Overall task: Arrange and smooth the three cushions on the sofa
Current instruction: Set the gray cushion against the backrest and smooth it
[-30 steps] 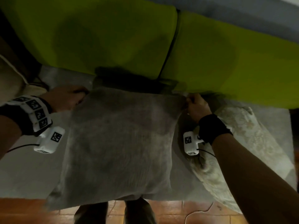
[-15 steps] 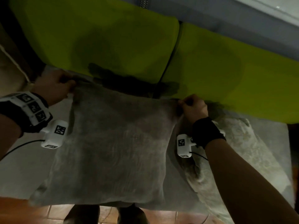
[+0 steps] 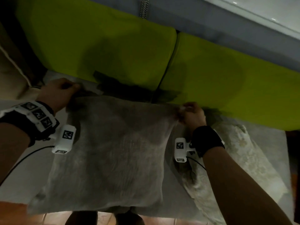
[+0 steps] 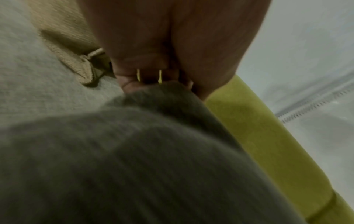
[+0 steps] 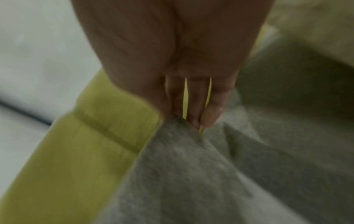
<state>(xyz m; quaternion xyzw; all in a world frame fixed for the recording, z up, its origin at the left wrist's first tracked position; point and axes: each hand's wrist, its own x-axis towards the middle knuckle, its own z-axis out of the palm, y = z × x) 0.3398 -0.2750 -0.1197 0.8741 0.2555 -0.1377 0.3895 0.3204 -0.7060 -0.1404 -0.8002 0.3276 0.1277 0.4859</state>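
Observation:
A grey ribbed cushion (image 3: 112, 151) hangs in front of me over the sofa seat (image 3: 24, 172). My left hand (image 3: 60, 93) grips its upper left corner, and my right hand (image 3: 191, 114) pinches its upper right corner. In the left wrist view the curled fingers (image 4: 134, 81) close on the grey cushion (image 4: 134, 159). In the right wrist view the fingertips (image 5: 210, 115) pinch the grey fabric (image 5: 201, 174). A pale patterned cushion (image 3: 240, 159) lies on the seat to the right. A beige cushion (image 3: 9, 70) with corded edging sits at the far left.
Two lime-green back cushions (image 3: 113, 46) line the sofa behind, with a grey wall (image 3: 227, 26) above. The beige cushion's corner (image 4: 76, 63) lies on the grey seat (image 4: 28, 75). Red floor tiles (image 3: 13, 213) and my feet (image 3: 103, 218) show below the seat's front edge.
Both hands have lifted the grey cushion by its top corners and carried it left and toward the green back cushions. The left hand has moved up and left.

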